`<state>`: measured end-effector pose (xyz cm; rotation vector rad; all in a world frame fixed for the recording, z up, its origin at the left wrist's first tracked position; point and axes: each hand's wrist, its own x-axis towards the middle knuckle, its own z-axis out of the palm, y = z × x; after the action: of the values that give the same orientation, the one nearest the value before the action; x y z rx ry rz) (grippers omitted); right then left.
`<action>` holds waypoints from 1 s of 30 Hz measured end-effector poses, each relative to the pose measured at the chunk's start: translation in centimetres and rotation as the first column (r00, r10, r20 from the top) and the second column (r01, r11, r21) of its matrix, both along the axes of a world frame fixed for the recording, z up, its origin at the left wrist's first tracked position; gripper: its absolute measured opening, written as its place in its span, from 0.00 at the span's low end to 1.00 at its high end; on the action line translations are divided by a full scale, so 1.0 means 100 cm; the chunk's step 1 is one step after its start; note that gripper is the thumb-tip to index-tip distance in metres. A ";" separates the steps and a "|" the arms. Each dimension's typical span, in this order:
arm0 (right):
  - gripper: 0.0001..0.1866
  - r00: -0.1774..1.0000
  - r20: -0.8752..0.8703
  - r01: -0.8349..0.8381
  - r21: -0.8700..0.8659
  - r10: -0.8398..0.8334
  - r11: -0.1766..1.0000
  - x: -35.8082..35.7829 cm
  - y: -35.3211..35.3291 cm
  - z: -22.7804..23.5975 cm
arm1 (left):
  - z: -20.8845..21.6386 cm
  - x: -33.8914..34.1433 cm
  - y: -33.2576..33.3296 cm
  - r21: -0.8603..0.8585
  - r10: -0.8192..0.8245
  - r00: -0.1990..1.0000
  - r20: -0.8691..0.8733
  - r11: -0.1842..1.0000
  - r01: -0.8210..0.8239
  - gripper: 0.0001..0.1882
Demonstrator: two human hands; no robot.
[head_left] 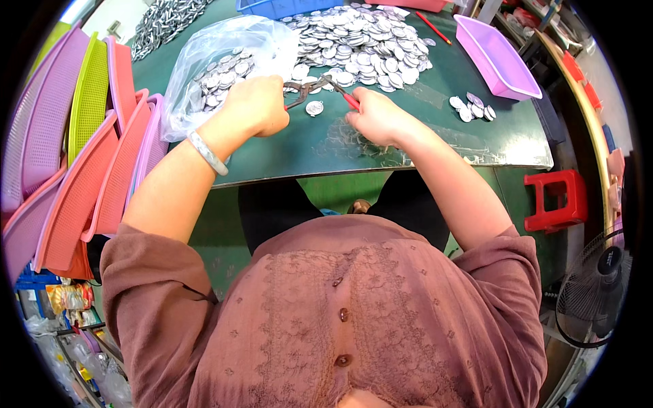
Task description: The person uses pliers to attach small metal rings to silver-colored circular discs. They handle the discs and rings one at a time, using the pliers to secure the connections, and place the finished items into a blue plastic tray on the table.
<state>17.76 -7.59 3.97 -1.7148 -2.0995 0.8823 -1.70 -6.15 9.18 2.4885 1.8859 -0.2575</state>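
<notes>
My left hand [262, 105], with a pale bangle at the wrist, is closed round a pair of dark-metal pliers [305, 89]. Closed too is my right hand [377, 117], gripping red-handled pliers [350, 100]. The two tools' jaws come together above the table; anything small between them is too fine to make out. Just below the jaws a round silver medallion [314, 108] with a small loop lies flat. A clear plastic bag [197, 58] holding more silver discs [228, 73] rests by my left hand. Behind the tools spreads a big heap of silver discs [360, 41].
Stacked plastic baskets [81, 170] crowd the left edge. Small metal parts [166, 24] are piled at far left, near a blue tray [286, 5]. On the right are a purple bin [500, 61], several loose discs [473, 109], a red stool [556, 200] and a fan [598, 285].
</notes>
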 end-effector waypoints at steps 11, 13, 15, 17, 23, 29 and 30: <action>0.15 0.994 0.105 -0.023 0.036 0.020 0.999 0.001 0.002 -0.001 | 0.005 0.008 0.002 -0.066 0.010 0.998 -0.068 0.998 -0.015 0.15; 0.14 0.993 0.121 -0.023 0.049 0.017 0.999 0.001 0.003 -0.004 | 0.006 0.010 0.002 -0.073 0.005 0.997 -0.080 0.997 -0.011 0.15; 0.13 0.993 0.119 -0.024 0.066 0.016 0.998 0.001 0.004 -0.006 | 0.006 0.010 0.003 -0.076 0.010 0.996 -0.085 0.997 -0.016 0.15; 0.13 0.990 0.140 -0.014 0.064 0.005 0.998 0.000 0.003 -0.005 | 0.005 0.011 0.005 -0.081 0.014 0.995 -0.097 0.997 -0.021 0.15; 0.14 0.987 0.161 0.000 0.059 -0.009 0.998 -0.001 0.008 -0.007 | 0.004 0.014 0.009 -0.106 0.033 0.992 -0.121 0.993 -0.046 0.16; 0.14 0.997 0.053 0.059 0.044 -0.061 0.997 0.011 0.009 0.002 | -0.001 0.008 0.004 -0.046 0.052 0.998 0.021 0.998 -0.051 0.17; 0.14 0.996 0.014 0.090 0.025 -0.090 0.996 0.015 0.009 0.005 | -0.001 0.004 0.000 -0.053 0.064 0.996 0.064 0.997 -0.060 0.17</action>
<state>19.24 -6.65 4.47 -1.7935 -2.0166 0.8163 -1.34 -6.12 9.03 2.3711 1.9024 -0.2176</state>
